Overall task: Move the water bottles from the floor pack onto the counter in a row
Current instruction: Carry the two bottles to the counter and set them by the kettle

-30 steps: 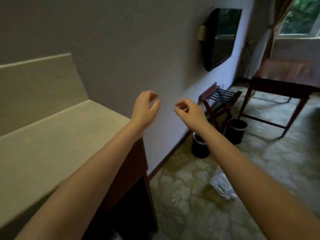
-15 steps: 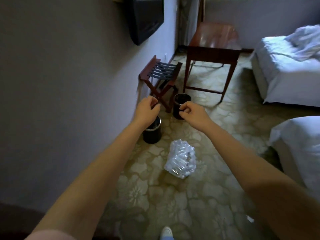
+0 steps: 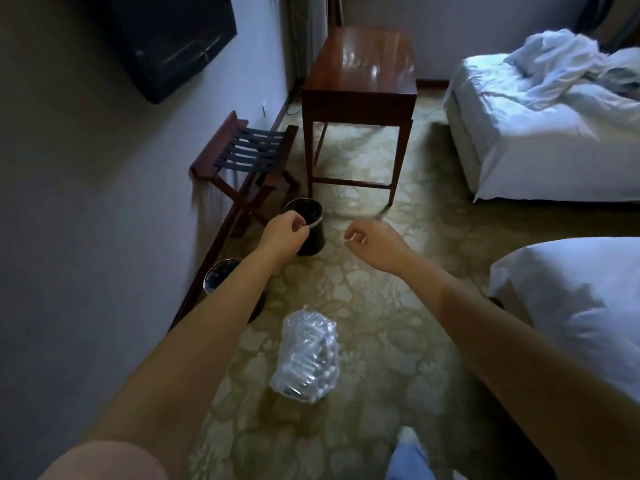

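Tearing risk: shrink-wrapped bottle pack (image 3: 306, 356) at 6 o'clock may spill if lifted; left hand (image 3: 284, 233) and right hand (image 3: 375, 244) loosely curled, empty, apart

One wrapped bottle pack (image 3: 308, 356), two black bins (image 3: 309, 226), two beds (image 3: 540, 133), one wooden table (image 3: 360, 67)

Hotel bedroom, two white beds (image 3: 540, 133), folding luggage rack (image 3: 247, 157), wall-mounted TV (image 3: 162, 39), patterned carpet (image 3: 374, 306)
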Available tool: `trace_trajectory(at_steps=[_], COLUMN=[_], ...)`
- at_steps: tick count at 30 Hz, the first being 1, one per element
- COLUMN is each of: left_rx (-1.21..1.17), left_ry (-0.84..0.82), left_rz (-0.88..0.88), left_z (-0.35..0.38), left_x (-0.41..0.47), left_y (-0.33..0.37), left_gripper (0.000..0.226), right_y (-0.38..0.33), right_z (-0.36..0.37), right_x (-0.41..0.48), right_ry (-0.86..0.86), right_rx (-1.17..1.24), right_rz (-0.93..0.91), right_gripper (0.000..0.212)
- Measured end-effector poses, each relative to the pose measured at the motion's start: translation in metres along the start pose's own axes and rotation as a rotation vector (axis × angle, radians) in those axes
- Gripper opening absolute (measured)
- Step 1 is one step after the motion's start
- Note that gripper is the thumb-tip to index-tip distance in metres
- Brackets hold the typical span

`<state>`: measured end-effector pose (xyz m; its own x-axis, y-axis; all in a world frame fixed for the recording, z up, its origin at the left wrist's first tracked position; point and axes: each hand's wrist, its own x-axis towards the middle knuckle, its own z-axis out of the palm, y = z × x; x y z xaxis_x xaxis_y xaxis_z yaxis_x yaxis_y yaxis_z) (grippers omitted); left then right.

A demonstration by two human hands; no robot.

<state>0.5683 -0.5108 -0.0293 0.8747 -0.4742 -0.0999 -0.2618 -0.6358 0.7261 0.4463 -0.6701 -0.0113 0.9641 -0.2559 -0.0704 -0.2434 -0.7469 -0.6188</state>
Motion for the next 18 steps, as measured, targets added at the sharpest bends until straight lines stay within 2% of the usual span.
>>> trace_trajectory(at_steps=[8,18], left_rx=[0.037,-0.071], left_ry=[-0.009,0.12], left_rz=[-0.128,-0.369], left_z=[0.07,0.089], left_x=[0.105,0.26], left_y=[0.059,0.014], left_gripper=[0.028,0.026], right_y=[0.105,0.139], right_z=[-0.074,-0.064], right_x=[0.112,0.299], right_ry=[-0.215,-0.436], right_rx=[-0.083,-0.235], right_rz=[-0.004,-0.11], right_gripper=[0.019,0.024])
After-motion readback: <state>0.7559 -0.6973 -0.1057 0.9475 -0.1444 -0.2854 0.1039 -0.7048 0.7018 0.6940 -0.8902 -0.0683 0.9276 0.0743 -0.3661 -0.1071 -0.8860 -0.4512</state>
